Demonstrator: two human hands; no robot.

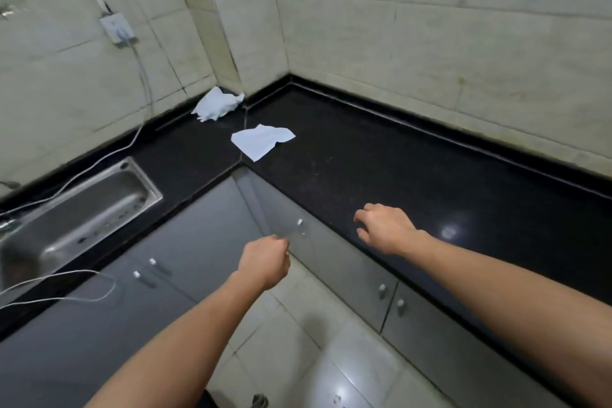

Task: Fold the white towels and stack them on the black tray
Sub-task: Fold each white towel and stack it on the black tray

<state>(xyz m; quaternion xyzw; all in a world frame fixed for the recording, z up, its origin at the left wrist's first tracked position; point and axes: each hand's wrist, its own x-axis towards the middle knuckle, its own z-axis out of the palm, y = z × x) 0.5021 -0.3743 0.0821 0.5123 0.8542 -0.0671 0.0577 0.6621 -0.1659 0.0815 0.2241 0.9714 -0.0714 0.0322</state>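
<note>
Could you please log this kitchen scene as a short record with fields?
surface: black counter, L-shaped
flat towel: near the counter's inner corner, partly folded
crumpled towel: in the wall corner
tray: none visible
left hand: closed, empty as far as visible, in front of the cabinets
right hand: fingers curled, over the counter edge, holding nothing
sink: left, steel

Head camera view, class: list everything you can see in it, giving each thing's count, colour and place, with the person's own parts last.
Towels: 2, white; crumpled towel in the far corner, flat towel nearer on the countertop.
Countertop: 1, black, L-shaped along the walls.
Sink: 1, steel, left.
Wall socket: 1, white, left wall.
Cable: white, trailing by the sink.
Cabinets: grey, below the countertop.
Black tray: none visible.
Hands: left hand loosely closed, empty; right hand over the counter edge, empty.
</note>
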